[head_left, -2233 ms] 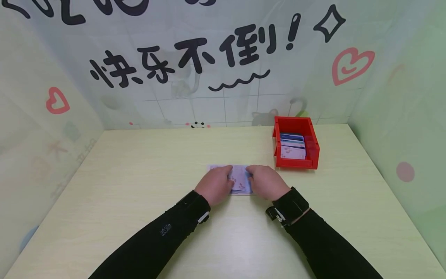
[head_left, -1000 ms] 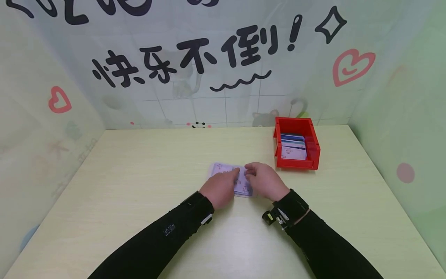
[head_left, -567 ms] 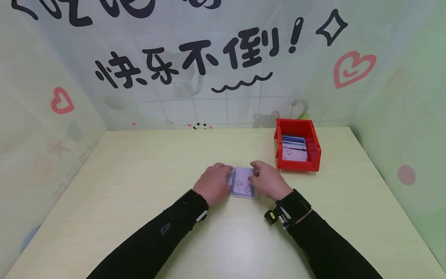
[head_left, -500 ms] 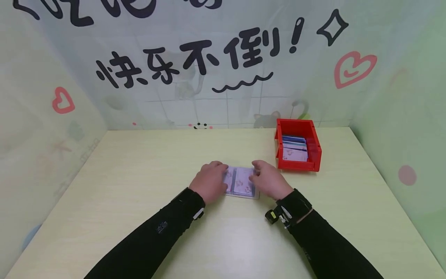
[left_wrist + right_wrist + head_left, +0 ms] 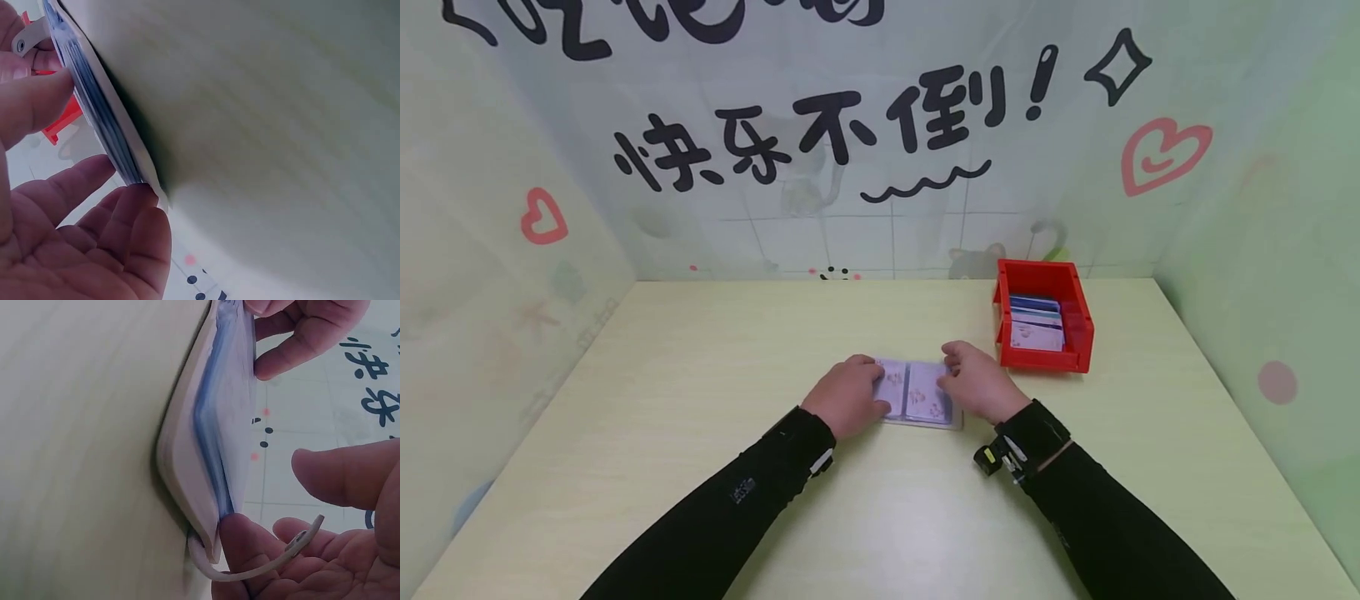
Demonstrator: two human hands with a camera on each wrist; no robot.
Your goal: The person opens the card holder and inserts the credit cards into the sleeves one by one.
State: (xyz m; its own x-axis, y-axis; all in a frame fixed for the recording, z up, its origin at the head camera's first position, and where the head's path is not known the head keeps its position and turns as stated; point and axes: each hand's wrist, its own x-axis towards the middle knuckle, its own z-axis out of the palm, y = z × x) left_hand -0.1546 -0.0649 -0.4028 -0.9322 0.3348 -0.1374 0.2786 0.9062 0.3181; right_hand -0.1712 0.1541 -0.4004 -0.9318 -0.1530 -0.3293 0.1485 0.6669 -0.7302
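Note:
A small card album (image 5: 928,396) lies opened flat on the table, with pink-lilac cards in clear sleeves on both sides. My left hand (image 5: 846,396) holds its left side. In the left wrist view the thumb (image 5: 47,100) rests at the page edges, and the fingers (image 5: 147,231) curl against the far corner. My right hand (image 5: 983,387) is at the right side; in the right wrist view its thumb (image 5: 344,472) stands off the pages while the fingers touch the edge. A pale strap with a snap button (image 5: 294,547) crosses those fingers.
A red bin (image 5: 1047,360) stands back right on the light wooden table (image 5: 737,350), with several cards (image 5: 1037,336) upright inside. Printed fabric walls (image 5: 820,242) enclose the back and sides. Black wrist mounts (image 5: 1033,433) sit on both sleeves.
The left hand has moved left from over the middle to the album's left side, uncovering the left page. The right hand has stayed near the right edge.

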